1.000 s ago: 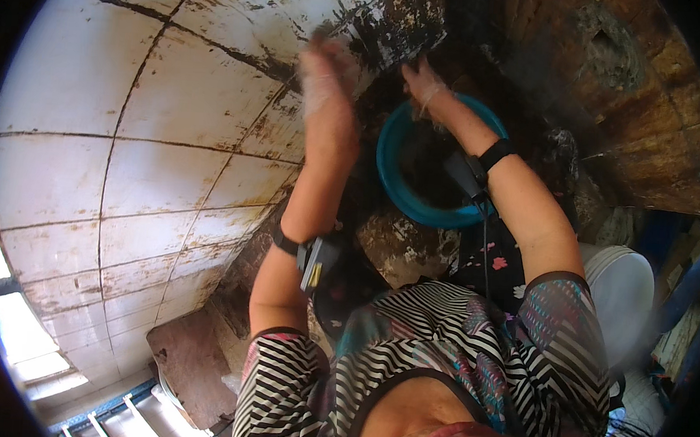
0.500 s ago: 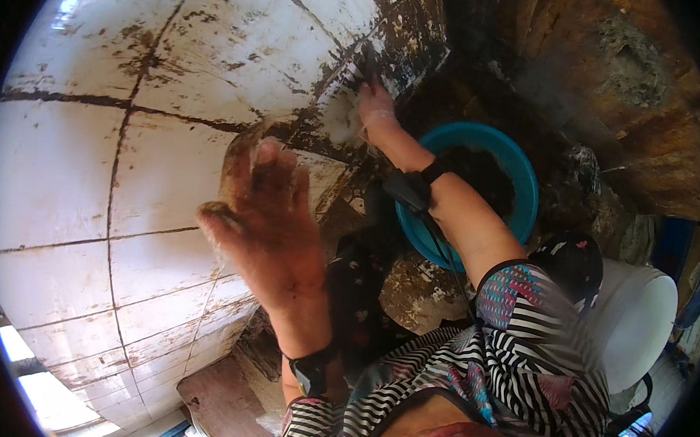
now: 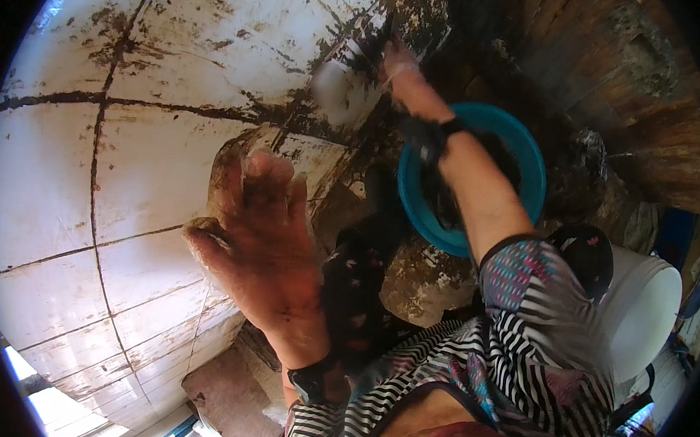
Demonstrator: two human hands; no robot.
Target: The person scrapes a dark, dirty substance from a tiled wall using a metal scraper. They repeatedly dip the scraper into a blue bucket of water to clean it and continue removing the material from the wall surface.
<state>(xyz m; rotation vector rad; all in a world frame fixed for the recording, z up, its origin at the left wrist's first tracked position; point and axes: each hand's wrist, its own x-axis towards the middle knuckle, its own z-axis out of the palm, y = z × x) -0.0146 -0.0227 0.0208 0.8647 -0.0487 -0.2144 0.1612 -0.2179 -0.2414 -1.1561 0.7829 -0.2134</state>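
Note:
My left hand (image 3: 262, 230) is held palm up in front of the white tiled wall (image 3: 43, 179). Its fingers are stretched out and smeared with brown muck, and thin clear plastic seems to cover it. Farther off, my right hand (image 3: 402, 63) reaches over a teal basin (image 3: 536, 189) to the dirty corner of the wall. Its fingers look curled round something dark, too blurred to name. Dark stuff fills the basin, partly hidden by my right forearm. Dark streaks and smears lie along the tile joints.
A white bucket (image 3: 649, 321) stands at my right, close to my knee. Past the basin is a brown stained surface (image 3: 639, 146). A brown flat board (image 3: 226, 398) lies low on the left. Rough stained ground (image 3: 425, 290) shows between my legs.
My right hand has moved slightly away and to the right along the wall's dark lower part. My left hand has shifted a little left, still palm up. The view has tilted slightly.

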